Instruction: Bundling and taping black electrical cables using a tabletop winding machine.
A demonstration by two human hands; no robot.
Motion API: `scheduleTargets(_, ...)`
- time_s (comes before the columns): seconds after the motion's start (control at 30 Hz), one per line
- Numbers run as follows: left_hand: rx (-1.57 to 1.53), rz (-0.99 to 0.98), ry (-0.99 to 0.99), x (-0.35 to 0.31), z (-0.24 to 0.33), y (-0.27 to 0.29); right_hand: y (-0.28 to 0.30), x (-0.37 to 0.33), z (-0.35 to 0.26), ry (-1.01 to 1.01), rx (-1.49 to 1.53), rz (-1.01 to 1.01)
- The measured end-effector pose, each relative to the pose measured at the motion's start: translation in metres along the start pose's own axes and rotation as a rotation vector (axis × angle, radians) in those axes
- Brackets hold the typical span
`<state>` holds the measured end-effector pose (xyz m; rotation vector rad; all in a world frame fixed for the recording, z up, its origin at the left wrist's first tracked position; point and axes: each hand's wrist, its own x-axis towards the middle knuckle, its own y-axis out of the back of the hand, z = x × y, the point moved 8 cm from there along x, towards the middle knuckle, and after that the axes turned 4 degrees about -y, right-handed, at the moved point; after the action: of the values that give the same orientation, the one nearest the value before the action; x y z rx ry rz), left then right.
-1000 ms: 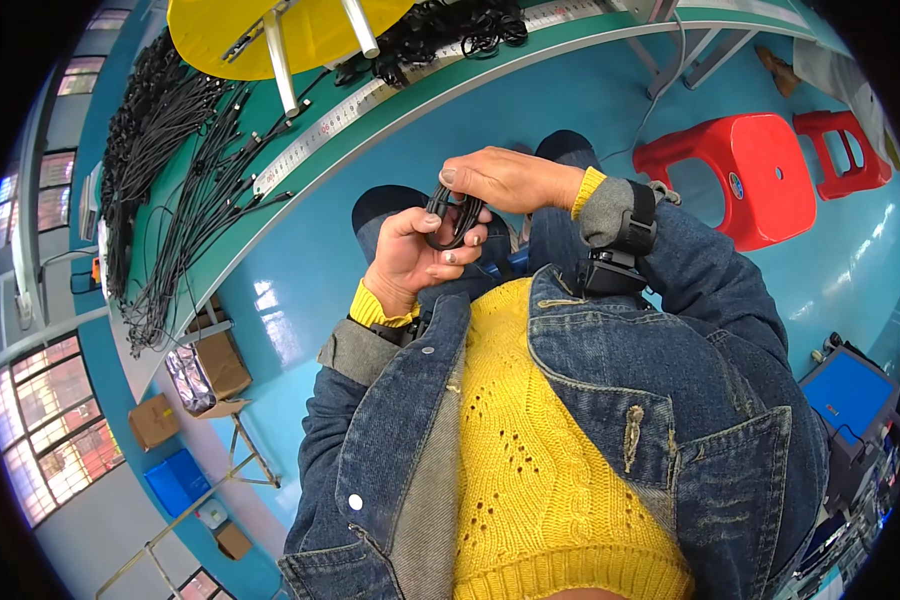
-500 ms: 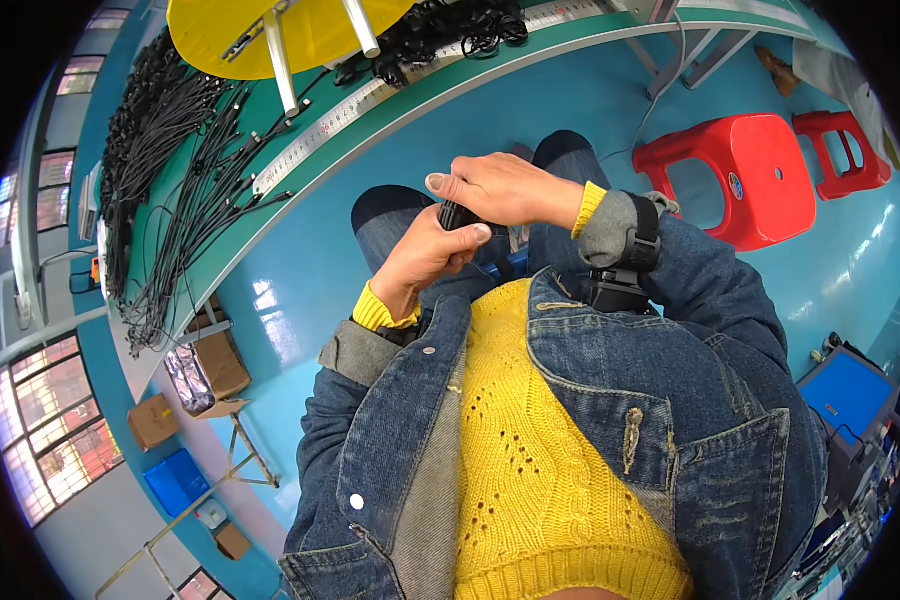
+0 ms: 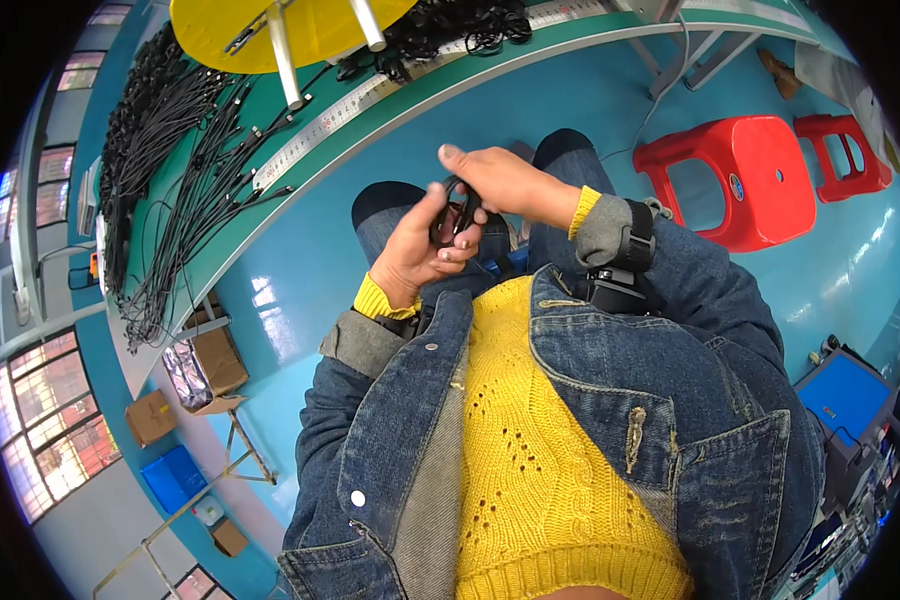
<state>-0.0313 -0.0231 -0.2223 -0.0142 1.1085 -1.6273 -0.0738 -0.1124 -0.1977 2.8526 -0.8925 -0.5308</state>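
Observation:
A small coil of black cable (image 3: 453,219) is held between my two hands, above my knees. My left hand (image 3: 413,248) curls round its lower left side, thumb raised and fingers bent against the loops. From the right, my right hand (image 3: 501,183) grips the coil's upper part; its lower fingers bend round the cable and its thumb points up and left. Part of the cable is hidden behind the fingers. Beyond my hands, long black cables (image 3: 195,200) lie spread on the green workbench (image 3: 270,150), with coiled black cables (image 3: 470,25) farther along it.
A white ruler strip (image 3: 320,127) runs along the bench edge beneath a yellow disc (image 3: 240,35) with metal rods. Red stools (image 3: 770,185) stand at right. Cardboard boxes (image 3: 215,365) and a blue bin (image 3: 175,480) sit at lower left. A blue-topped device (image 3: 850,393) is at lower right.
My hands have moved slightly apart and both thumbs have lifted. The cable coil between them, mostly covered before, now shows as open loops.

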Motion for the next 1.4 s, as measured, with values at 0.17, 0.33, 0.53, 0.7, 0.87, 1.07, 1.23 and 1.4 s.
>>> scheduleTargets(0.17, -0.343, -0.196, -0.08, -0.014, 0.013, -0.005, 0.001, -0.003, 0.006, -0.081, 0.181, 0.004)
scheduleTargets(0.33, -0.422, 0.011, -0.062, -0.032, 0.001, 0.019, -0.004, -0.004, 0.032, 0.05, 0.022, -0.057)
scheduleTargets(0.53, -0.236, 0.113, 0.12, -0.063, -0.015, 0.052, -0.006, -0.016, 0.074, -0.076, -0.12, -0.166)
scheduleTargets(0.7, 0.13, 0.306, -0.909, -0.189, 0.24, 0.077, -0.012, -0.006, 0.073, -0.064, -0.211, -0.171)
scheduleTargets(0.87, 1.024, 1.399, -0.725, -0.293, 0.295, 0.208, -0.023, 0.0, 0.069, -0.05, -0.146, -0.218)
scheduleTargets(1.07, 1.199, 2.436, -0.043, -0.341, 0.2, 0.258, -0.007, -0.004, 0.075, -0.138, -0.158, -0.178)
scheduleTargets(1.23, 1.276, 2.362, -0.07, -0.359, 0.186, 0.265, -0.017, 0.001, 0.081, -0.182, -0.13, -0.21)
scheduleTargets(1.4, 1.38, 1.936, -0.098, -0.359, 0.223, 0.301, -0.025, 0.002, 0.074, -0.159, -0.145, -0.231)
